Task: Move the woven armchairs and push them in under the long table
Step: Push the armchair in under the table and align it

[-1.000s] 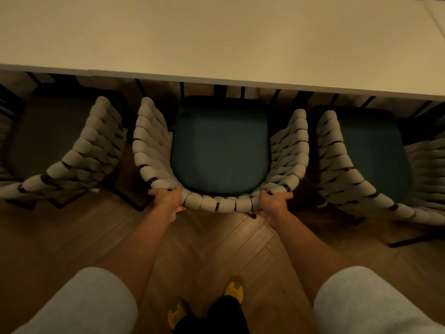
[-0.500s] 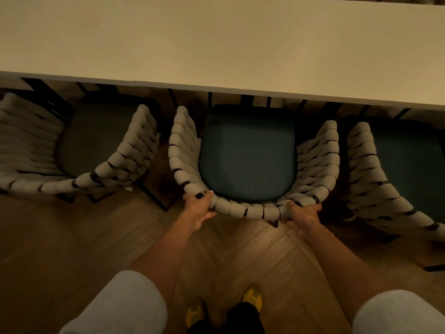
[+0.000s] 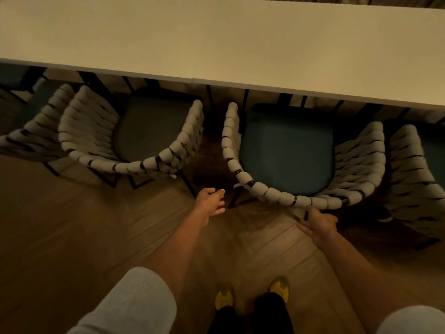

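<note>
Looking down, we hold our left hand [image 3: 210,203] spread and empty beside the middle armchair [image 3: 286,150], our right hand [image 3: 317,225] loose-fingered just below its back. Its seat sits partly under the table [image 3: 216,44]; we judge it placed, the skewed left armchair [image 3: 149,131] next.

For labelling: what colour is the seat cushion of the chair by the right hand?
Dark teal seat cushion, best seen in the head view.

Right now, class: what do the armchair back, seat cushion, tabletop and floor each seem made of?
Armchair back: thick pale matte cord, looped round a dark frame showing in gaps. Seat cushion: teal fabric, probably; dull, soft-edged. Tabletop: smooth pale board, perhaps laminate; no grain. Floor: wood or wood-look planks, herringbone pattern.
</note>
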